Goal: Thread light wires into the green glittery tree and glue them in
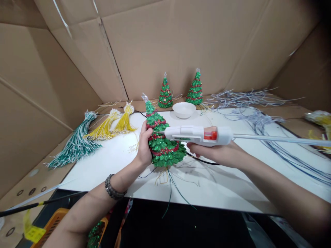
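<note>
Brown cardboard walls [207, 41] box in a white work board [108, 165], and no readable writing shows anywhere; a green mark on the glue gun is too small to make out. The left hand [144, 146] wraps around the side of a small green sequinned Christmas tree with red bands [161, 141], holding it tilted just above the board, wires trailing from its base. The right hand [214, 153] grips a white hot-glue gun with an orange trigger [199, 135], its nozzle touching the tree's right side. Far behind stand two finished green trees [165, 93] beside a white bowl [183, 109]. Yellow wire bundles [113, 124] and a green-and-white bundle [74, 144] lie left; loose blue-grey wires [258, 117] sprawl right.
</note>
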The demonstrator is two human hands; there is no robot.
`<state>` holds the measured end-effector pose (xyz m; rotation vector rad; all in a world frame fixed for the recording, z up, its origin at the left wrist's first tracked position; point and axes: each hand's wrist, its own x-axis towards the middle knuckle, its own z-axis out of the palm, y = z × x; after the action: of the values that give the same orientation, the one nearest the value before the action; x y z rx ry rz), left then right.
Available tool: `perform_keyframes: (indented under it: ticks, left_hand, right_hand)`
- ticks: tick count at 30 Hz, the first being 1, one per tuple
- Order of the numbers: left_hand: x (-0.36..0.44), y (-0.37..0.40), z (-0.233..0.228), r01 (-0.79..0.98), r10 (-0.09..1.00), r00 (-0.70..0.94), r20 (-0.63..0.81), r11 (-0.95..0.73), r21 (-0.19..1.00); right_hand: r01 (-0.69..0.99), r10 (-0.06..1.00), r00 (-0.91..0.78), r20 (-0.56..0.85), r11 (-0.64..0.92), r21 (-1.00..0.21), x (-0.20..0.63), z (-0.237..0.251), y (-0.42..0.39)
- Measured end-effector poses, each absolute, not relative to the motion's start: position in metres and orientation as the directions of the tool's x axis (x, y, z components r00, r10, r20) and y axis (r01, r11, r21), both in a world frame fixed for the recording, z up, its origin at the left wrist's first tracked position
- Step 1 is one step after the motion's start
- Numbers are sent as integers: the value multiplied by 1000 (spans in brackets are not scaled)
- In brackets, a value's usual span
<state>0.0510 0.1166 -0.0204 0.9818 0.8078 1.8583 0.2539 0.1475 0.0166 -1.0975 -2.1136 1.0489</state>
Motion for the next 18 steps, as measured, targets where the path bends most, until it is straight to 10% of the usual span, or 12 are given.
perform_keyframes:
  ticks: [8, 18]
  left_hand:
    - [52, 117, -20, -464, 926, -324, 195, -336, 820]
    - [41, 127, -17, -803, 974, -120, -192, 18, 595]
  right_hand:
    - [376, 816, -577, 43, 311, -873, 250, 18, 148]
    - [-244, 883, -378, -279, -386, -890, 255, 28, 172]
